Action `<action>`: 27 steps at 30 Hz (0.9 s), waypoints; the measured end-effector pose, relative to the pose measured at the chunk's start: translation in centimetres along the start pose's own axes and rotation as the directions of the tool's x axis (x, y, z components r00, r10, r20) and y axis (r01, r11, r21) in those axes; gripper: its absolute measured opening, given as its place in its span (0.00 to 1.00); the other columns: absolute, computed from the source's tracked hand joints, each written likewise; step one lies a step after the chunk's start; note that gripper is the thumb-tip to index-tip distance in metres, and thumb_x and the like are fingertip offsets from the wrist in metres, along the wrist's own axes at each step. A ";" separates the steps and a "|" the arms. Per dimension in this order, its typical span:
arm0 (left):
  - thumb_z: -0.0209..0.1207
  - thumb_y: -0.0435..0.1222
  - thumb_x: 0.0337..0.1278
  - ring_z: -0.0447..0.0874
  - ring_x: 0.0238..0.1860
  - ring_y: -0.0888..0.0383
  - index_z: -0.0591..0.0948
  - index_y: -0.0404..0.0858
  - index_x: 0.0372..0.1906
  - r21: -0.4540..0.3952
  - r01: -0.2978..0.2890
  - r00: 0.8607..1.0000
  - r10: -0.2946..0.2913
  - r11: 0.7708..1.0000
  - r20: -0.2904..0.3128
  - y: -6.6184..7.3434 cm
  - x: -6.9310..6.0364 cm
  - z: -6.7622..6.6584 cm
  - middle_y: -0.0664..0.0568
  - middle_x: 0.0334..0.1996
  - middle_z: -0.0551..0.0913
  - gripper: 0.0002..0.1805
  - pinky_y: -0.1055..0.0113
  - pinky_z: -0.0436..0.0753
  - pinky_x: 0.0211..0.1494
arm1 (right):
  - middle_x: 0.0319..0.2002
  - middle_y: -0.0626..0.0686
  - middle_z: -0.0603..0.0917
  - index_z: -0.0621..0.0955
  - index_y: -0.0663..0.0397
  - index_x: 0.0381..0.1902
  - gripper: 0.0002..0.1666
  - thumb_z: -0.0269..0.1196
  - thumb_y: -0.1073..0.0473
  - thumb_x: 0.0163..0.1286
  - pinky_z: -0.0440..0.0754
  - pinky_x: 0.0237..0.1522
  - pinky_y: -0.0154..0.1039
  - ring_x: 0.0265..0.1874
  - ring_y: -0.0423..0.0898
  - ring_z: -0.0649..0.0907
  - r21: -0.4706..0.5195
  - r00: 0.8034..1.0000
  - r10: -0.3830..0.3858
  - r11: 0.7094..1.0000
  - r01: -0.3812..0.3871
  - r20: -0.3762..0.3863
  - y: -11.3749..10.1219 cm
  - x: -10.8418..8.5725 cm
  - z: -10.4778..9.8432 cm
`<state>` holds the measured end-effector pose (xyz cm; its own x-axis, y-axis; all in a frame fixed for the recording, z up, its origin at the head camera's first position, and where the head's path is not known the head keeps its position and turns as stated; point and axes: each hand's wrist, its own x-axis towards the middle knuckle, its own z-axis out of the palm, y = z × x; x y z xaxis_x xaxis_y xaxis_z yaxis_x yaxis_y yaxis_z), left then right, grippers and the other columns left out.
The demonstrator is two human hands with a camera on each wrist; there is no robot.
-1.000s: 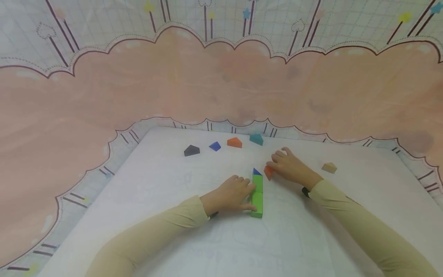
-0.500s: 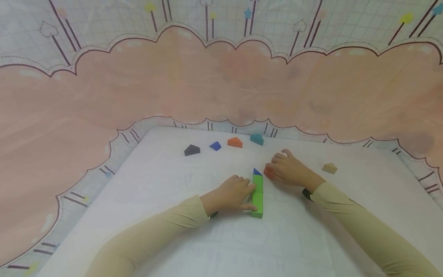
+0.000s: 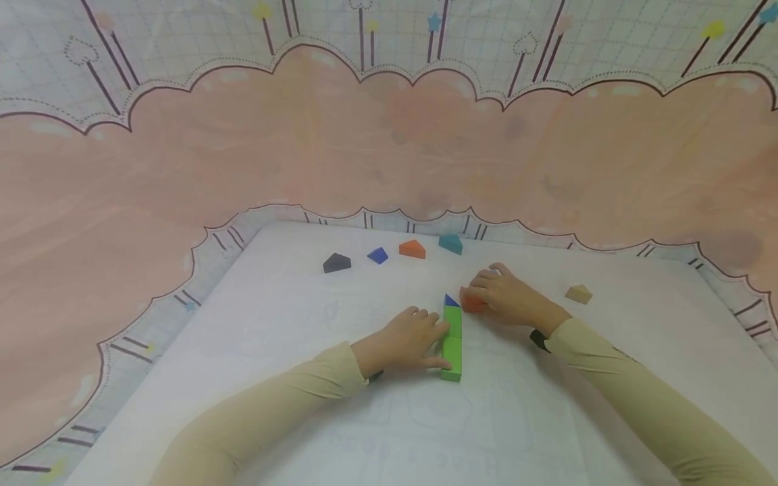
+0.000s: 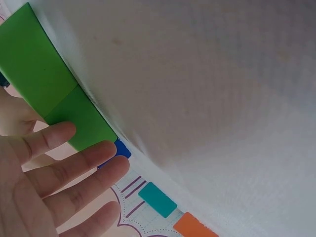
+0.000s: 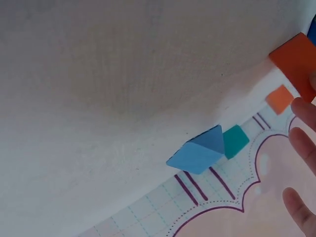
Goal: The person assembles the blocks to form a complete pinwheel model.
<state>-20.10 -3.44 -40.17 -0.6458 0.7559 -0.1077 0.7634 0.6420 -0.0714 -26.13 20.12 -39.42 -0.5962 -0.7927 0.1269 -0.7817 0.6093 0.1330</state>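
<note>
Two green blocks point(image 3: 452, 356) lie end to end in a line, with a small blue triangular block point(image 3: 450, 302) at the far end. My left hand point(image 3: 404, 343) rests along their left side. Its fingers are fairly straight in the left wrist view, the index fingertip point(image 4: 64, 132) touching a green block. Just right of the blue triangle, my right hand point(image 3: 510, 295) pinches a red-orange block point(image 3: 471, 302), partly covered by the fingers. That block's flat face shows at the right edge of the right wrist view, close to a sliver of blue.
Along the back of the white table point(image 3: 292, 297) lie a black block point(image 3: 337, 264), a blue block point(image 3: 378, 256), an orange block point(image 3: 412, 250) and a teal block point(image 3: 450, 244). A tan block point(image 3: 579, 294) lies right. A light-blue prism point(image 5: 197, 150), mostly hidden from the head view, stands beyond my right hand.
My right hand has shifted slightly left and turned the red-orange block, bringing it up close to the blue triangle. My left hand and the green blocks have stayed in place.
</note>
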 end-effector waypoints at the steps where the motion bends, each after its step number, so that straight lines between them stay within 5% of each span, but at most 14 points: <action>1: 0.47 0.68 0.54 0.75 0.43 0.59 0.71 0.47 0.56 -0.001 0.000 1.000 0.000 1.000 -0.001 0.0 0.0 0.0 0.55 0.43 0.78 0.35 0.63 0.74 0.55 | 0.45 0.50 0.84 0.79 0.47 0.53 0.25 0.69 0.60 0.56 0.66 0.61 0.59 0.51 0.51 0.79 0.015 1.000 0.006 1.000 -0.006 0.003 -0.1 0.0 -0.1; 27: 0.46 0.68 0.53 0.76 0.44 0.58 0.70 0.47 0.59 0.008 -0.011 1.000 0.011 1.000 -0.013 -0.2 0.2 0.5 0.54 0.44 0.78 0.37 0.63 0.74 0.54 | 0.44 0.51 0.85 0.81 0.50 0.50 0.21 0.69 0.59 0.57 0.69 0.61 0.55 0.50 0.50 0.80 -0.033 1.000 0.006 0.999 -0.006 0.022 -0.5 1.5 0.7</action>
<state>-20.39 -3.53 -40.63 -0.6375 0.7645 -0.0955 0.7705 0.6327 -0.0776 -26.72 18.63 -40.00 -0.6051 -0.7890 0.1064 -0.7719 0.6141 0.1644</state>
